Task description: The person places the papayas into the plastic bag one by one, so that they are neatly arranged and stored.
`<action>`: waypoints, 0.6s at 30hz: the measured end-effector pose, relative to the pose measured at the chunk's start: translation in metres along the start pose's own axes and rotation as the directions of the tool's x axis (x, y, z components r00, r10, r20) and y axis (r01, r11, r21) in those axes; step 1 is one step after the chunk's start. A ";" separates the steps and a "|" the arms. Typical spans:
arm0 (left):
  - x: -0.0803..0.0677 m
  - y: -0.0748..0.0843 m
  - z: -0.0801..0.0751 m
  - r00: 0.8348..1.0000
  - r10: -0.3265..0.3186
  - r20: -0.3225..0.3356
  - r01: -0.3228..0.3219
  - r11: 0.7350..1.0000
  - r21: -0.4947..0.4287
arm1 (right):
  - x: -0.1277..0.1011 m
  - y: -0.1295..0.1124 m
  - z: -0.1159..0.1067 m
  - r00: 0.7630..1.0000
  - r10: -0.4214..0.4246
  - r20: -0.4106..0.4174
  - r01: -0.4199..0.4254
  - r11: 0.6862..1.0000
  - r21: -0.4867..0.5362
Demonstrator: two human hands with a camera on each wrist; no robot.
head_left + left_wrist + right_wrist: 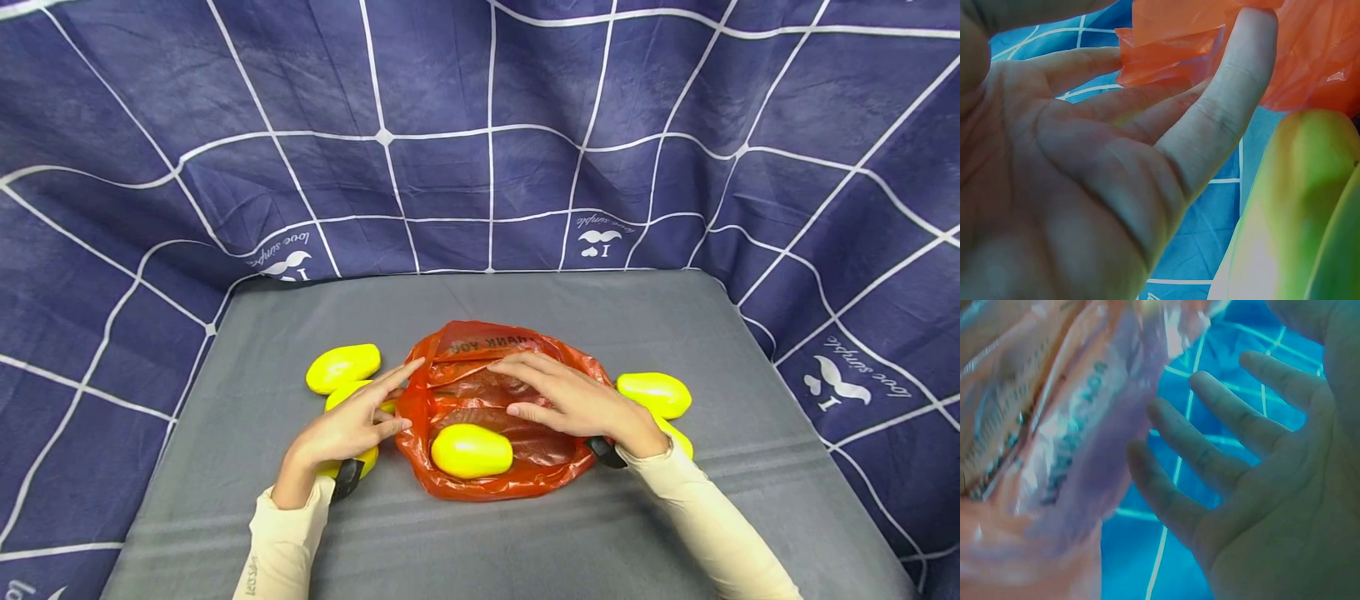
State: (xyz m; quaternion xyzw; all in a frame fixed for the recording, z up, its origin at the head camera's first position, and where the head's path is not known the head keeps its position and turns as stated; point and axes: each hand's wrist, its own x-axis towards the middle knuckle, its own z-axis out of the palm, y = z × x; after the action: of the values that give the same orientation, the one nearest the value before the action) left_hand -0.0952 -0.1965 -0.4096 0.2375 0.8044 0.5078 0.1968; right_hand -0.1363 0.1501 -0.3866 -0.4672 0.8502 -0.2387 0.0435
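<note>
- The left hand has straight fingers; the left wrist view shows the fingers touching the left rim of the orange bag, without a curl round it.
- The right hand hovers flat over the bag's open mouth, fingers spread and relaxed; in the right wrist view the fingers stand apart just beside the plastic, and I cannot tell whether they touch it.
- The bag lies crumpled in the middle of the grey mat, somewhat toward its near edge, mouth open upward, dark print on its far flap.
- One mango lies at the bag's near side, seemingly inside its mouth, between the two wrists.
- On the mat left of the bag lie two more mangoes, one partly under the left hand; a third yellow bit shows below the left wrist.
- Right of the bag lies another mango, with one more half hidden behind the right wrist.
- Both arms wear cream sleeves with dark straps at the wrists.
- A navy cloth with white lines hangs behind and beside the mat.
</note>
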 end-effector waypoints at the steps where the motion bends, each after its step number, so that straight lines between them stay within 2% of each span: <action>1: 0.000 0.000 0.000 1.000 0.001 0.000 -0.001 1.000 -0.001 | -0.002 0.001 -0.003 1.000 0.008 -0.012 -0.008 1.000 0.008; 8: 0.000 0.000 -0.001 1.000 0.005 0.010 -0.004 1.000 -0.017 | -0.016 0.011 -0.026 0.992 0.057 -0.116 -0.053 0.998 0.033; 12: -0.001 0.001 -0.001 1.000 0.010 0.000 -0.010 1.000 0.007 | -0.026 0.018 -0.038 0.979 0.074 -0.191 -0.074 0.997 0.009; 18: -0.002 0.002 -0.001 1.000 -0.004 -0.002 0.004 1.000 0.015 | -0.047 0.034 -0.050 0.958 0.128 -0.256 -0.128 0.992 0.018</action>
State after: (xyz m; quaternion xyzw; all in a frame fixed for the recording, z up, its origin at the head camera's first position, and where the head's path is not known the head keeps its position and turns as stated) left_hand -0.0937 -0.1979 -0.4070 0.2369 0.8088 0.5017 0.1952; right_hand -0.1510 0.2217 -0.3643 -0.3762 0.8771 -0.2942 -0.0512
